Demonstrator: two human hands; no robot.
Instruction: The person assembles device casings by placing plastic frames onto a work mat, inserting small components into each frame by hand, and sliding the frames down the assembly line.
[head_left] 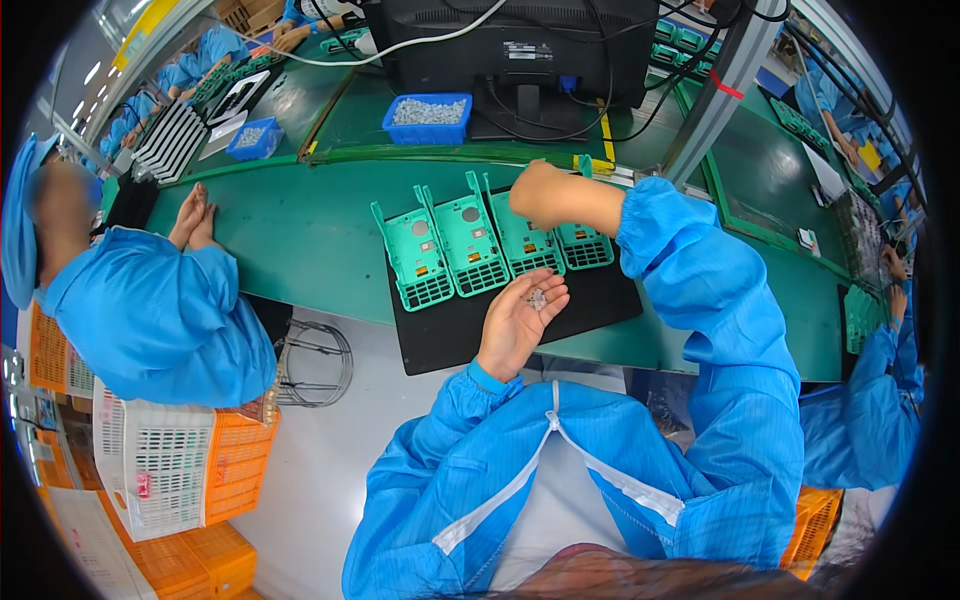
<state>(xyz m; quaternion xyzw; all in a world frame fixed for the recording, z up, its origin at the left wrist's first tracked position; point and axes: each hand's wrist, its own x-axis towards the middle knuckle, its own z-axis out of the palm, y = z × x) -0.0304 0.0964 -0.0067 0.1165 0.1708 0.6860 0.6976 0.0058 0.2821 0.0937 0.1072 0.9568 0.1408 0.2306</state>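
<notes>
Four green frames (498,244) beneath right hand (537,193), fingertips hidden, grasp indeterminate; left hand (518,318) released, cupping tiny indistinct parts (537,298); green desk (300,235).

Sleeves: you're in a bright blue work smock, loose and creased.
Cuffs: gathered elastic just behind your left hand (518,322) and right hand (541,195).
Front: white piping in a V down your chest.
Hands: bare, no gloves.

The right hand (540,195) hides the top of two green plastic frames (555,240), and its fingertips cannot be seen. The small silvery parts (537,298) in the left palm (520,320) are too tiny to identify. The co-worker's face (62,205) is blurred.
</notes>
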